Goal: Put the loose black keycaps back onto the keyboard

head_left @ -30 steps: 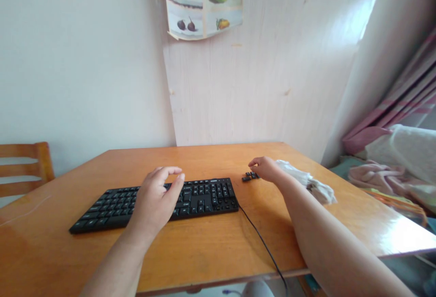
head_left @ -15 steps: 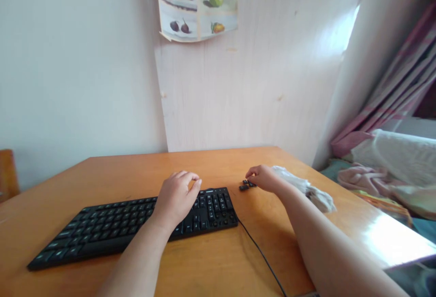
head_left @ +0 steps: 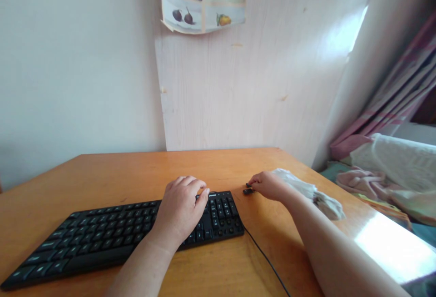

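Note:
A black keyboard (head_left: 102, 238) lies across the table, tilted slightly in view. At the lower right of its number pad, several spots show bare key posts without caps. My left hand (head_left: 180, 208) rests over the keyboard's right half, fingers bent forward and thumb a little apart from the index finger; nothing shows in it. To the right of the keyboard, my right hand (head_left: 267, 185) reaches down with thumb and index finger together at a small black keycap (head_left: 248, 185). Another loose keycap (head_left: 248, 191) lies just in front. More caps may be hidden under this hand.
The wooden table (head_left: 211, 269) meets a pale wall behind. A keyboard cable (head_left: 265, 257) runs toward me. Beyond my right forearm lie a crumpled white plastic bag (head_left: 296, 181) and a greyish cloth-like bundle (head_left: 329, 205). Bedding (head_left: 361, 181) sits beyond the table's right edge.
My right hand has lowered onto the loose keycaps, now covering some of them. My left hand's thumb has parted from its index finger. The camera view has shifted slightly.

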Motion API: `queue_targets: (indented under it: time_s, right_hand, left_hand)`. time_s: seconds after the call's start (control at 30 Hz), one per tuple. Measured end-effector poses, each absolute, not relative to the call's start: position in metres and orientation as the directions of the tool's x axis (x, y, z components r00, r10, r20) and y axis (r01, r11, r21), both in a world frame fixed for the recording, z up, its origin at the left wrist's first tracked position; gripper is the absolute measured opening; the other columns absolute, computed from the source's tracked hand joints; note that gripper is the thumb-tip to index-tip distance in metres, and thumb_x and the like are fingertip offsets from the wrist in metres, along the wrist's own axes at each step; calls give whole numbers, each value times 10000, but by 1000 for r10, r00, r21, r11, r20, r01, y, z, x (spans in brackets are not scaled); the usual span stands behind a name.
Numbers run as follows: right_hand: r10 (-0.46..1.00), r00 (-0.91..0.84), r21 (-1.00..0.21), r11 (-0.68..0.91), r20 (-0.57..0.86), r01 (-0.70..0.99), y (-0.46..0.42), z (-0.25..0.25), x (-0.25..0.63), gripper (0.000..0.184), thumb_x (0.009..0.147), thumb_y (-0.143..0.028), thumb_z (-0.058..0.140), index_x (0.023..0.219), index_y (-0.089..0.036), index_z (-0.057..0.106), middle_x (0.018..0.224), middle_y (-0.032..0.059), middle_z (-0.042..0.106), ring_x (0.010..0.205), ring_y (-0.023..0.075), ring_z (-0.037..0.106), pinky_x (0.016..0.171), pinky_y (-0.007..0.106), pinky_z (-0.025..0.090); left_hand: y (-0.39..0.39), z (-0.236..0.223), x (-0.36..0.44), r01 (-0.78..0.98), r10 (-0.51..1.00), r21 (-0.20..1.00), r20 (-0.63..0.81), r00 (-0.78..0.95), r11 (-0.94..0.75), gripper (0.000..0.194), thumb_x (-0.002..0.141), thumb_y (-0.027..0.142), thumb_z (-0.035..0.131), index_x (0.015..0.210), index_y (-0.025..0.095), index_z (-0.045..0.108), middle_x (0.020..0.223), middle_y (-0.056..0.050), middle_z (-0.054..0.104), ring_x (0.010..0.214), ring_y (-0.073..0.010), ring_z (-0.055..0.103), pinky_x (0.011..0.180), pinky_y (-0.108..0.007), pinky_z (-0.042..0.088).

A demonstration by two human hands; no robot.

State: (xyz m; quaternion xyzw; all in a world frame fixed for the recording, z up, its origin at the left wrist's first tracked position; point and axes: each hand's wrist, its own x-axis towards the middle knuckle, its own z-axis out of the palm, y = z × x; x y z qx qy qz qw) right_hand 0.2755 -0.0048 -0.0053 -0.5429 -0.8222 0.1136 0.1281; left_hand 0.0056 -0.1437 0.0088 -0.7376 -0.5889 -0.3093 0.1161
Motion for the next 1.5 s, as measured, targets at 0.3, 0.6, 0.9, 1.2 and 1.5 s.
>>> queue_targets:
  time_s: [0.3, 0.6, 0.9, 1.2, 1.5]
  right_hand:
    - [937, -320, -331, 349, 140, 877, 6, -16, 273, 301, 815, -315, 569, 1043, -252, 754, 1071, 37, 739, 954, 209, 661, 796, 266, 458]
    - [952, -283, -328, 307, 119, 894, 18, -24, 276, 288, 785, -364, 618, 1023, -275, 754, 1015, 26, 750, 885, 207, 669, 759, 273, 459]
    - [952, -295, -302, 307, 84, 902, 18, -21, 272, 224, 767, -348, 629, 933, -303, 773, 886, -2, 751, 789, 172, 651, 671, 246, 423]
    - [954, -284, -266, 300, 96, 916, 12, -16, 269, 303, 768, -417, 630, 1001, -272, 760, 883, 17, 734, 737, 170, 625, 598, 252, 378]
    - [950, -306, -273, 312, 68, 910, 13, -16, 269, 252, 777, -399, 624, 949, -285, 770, 857, 3, 736, 724, 156, 623, 608, 239, 389]
  left_hand:
    - [-144, 9, 5, 934, 790, 212, 604, 107, -289, 177, 921, 317, 509, 903, 225, 659, 929, -38, 677, 923, -218, 594, 854, -380, 439]
    - [-142, 8, 5, 930, 790, 234, 607, 89, -285, 168, 916, 311, 517, 905, 229, 663, 942, -39, 680, 937, -219, 593, 870, -386, 438]
    - [-143, 8, 6, 932, 790, 235, 608, 82, -278, 171, 918, 312, 512, 910, 223, 659, 944, -43, 675, 945, -220, 587, 873, -386, 437]
    - [-142, 8, 6, 929, 789, 240, 609, 81, -280, 162, 909, 298, 523, 908, 230, 671, 932, -47, 677, 939, -225, 587, 869, -392, 437]
    - [-143, 9, 6, 933, 796, 234, 600, 84, -275, 180, 910, 309, 519, 897, 226, 678, 928, -46, 682, 928, -223, 591, 856, -386, 442]
